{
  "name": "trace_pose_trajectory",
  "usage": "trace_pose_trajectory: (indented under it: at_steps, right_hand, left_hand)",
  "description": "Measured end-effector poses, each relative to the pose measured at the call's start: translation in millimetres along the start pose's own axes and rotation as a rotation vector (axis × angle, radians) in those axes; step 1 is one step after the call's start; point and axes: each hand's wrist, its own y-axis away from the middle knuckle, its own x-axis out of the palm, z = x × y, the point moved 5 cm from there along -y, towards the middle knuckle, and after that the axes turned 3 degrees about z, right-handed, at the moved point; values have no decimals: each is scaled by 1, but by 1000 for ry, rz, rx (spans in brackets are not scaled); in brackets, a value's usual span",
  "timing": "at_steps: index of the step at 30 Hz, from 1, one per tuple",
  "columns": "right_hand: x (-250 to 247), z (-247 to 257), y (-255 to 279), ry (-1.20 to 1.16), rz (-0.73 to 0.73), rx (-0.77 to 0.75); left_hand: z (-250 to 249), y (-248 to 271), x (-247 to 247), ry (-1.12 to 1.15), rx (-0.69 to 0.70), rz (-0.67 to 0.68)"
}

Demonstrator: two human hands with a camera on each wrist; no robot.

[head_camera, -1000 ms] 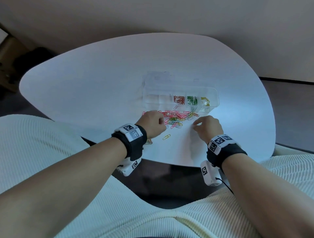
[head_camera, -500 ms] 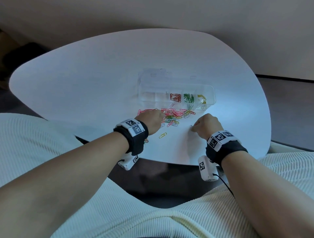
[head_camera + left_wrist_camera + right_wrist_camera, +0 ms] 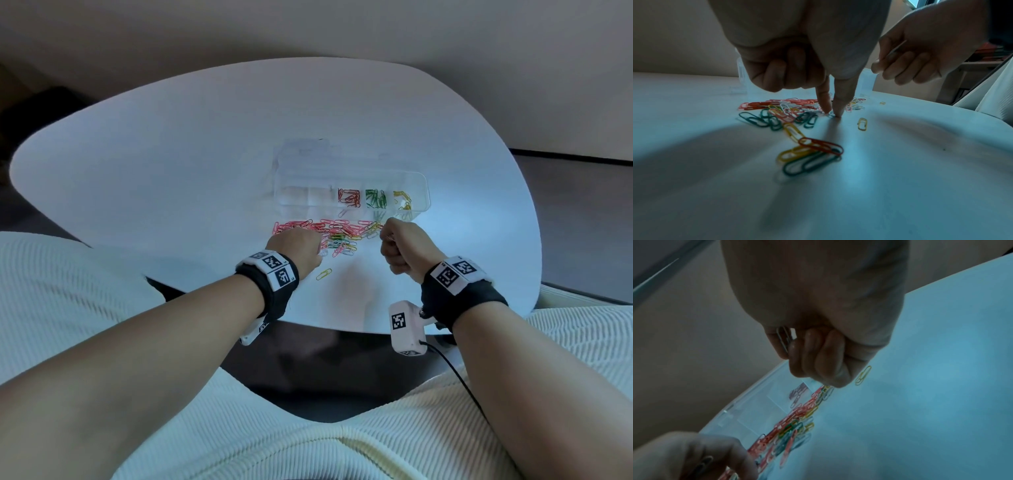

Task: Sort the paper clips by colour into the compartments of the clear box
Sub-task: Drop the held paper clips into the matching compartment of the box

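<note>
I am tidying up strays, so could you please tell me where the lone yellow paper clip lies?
In the head view the lone yellow paper clip lies alone on the table, nearer the person than the pile, between the two hands.

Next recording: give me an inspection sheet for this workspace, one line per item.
Surface: white table, rounded edge.
Job's things: clear box holds red, green and yellow clips in separate compartments; mixed pile of paper clips in front of it.
Clutter: lone yellow clip apart from the pile.
Grips: left hand pinches a clip on the table; right hand holds a pale clip.
Cables: black cable from the right wrist camera.
Surroundings: plain wall.
</note>
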Motion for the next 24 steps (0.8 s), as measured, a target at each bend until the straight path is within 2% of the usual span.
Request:
trace_pose_trajectory:
  at_steps: [4,7,9,13,15,20,24]
  right_hand:
    - [6,7,2,-257,122,-18]
    - [2,17,1,-321,77,-42]
    - [-6,20,-1,-165,-21,-31]
    - [-22,27,1,362,-164,-45]
    - [-28,31,2,392,-202,-68]
    - [-50,44,3,87,-342,-159]
    - [-58,47,0,-122,-350,-169]
  left_hand:
    - [2,1,-2,67,-8,-18]
    - [7,3,-2,133,-35,-8]
    - [11,4,0,149,-58,7]
    - [10,5,-3,190,-81,25]
    - [4,5,-11,238,-70,39]
    - [-12,9,-37,440,-11,15]
    - [-25,16,-58,695,72,26]
